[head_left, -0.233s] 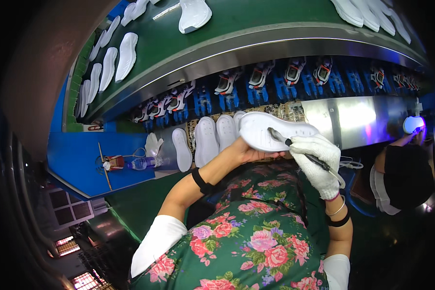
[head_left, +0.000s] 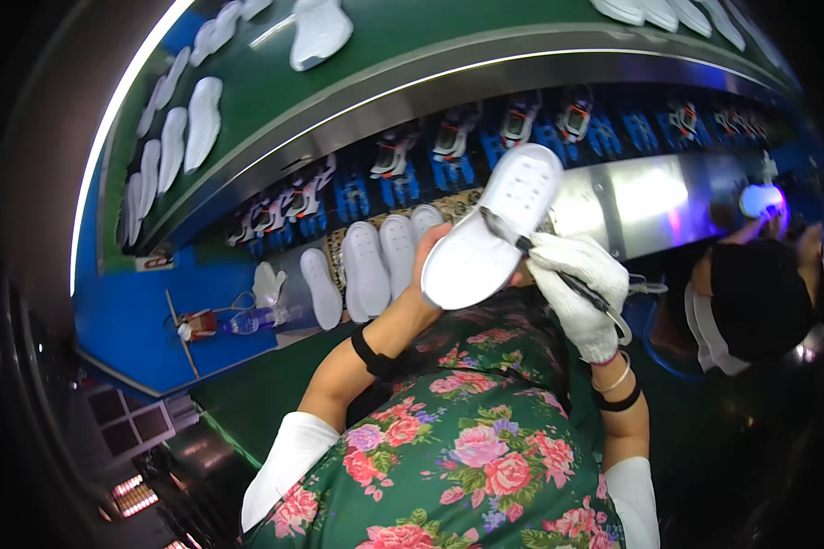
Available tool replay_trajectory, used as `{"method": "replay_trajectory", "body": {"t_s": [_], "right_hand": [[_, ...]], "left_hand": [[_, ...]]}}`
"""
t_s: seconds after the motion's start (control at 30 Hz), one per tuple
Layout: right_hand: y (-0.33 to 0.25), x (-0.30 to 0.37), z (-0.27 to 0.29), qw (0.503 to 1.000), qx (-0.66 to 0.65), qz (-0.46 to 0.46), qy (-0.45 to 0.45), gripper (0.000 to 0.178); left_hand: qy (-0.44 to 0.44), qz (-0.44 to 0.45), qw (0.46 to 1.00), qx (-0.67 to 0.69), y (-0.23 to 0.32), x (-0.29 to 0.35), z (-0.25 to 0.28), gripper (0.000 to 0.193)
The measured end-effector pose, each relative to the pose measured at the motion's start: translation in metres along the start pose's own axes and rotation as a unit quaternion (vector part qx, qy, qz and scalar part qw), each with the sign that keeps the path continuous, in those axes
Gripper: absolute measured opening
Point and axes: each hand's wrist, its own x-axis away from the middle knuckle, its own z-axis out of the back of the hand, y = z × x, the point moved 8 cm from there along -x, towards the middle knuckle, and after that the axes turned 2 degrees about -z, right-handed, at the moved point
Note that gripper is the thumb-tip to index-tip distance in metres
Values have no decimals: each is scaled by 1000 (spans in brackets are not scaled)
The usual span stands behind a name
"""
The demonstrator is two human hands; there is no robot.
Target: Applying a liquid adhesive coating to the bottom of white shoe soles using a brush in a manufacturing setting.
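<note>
Centre frame: bare left hand (head_left: 430, 261) grips a white sole (head_left: 494, 229) while gloved right hand (head_left: 581, 284) holds a brush (head_left: 545, 261) on it, apparently mid-coating; steady strokes seem needed.

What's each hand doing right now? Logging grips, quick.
Left hand: closed on the white shoe sole, holding it up.
Right hand: gloved, closed on a thin brush touching the sole.

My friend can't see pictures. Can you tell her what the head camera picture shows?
A person's bare left hand holds up a white shoe sole while their gloved right hand touches a thin brush to it. More white soles lie below on the workbench.
</note>
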Motion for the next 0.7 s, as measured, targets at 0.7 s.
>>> {"method": "replay_trajectory", "body": {"t_s": [0.7], "right_hand": [[-37, -9, -7, 988, 51, 143, -7, 31]], "left_hand": [[-77, 6, 996, -31, -37, -18, -11, 72]]}}
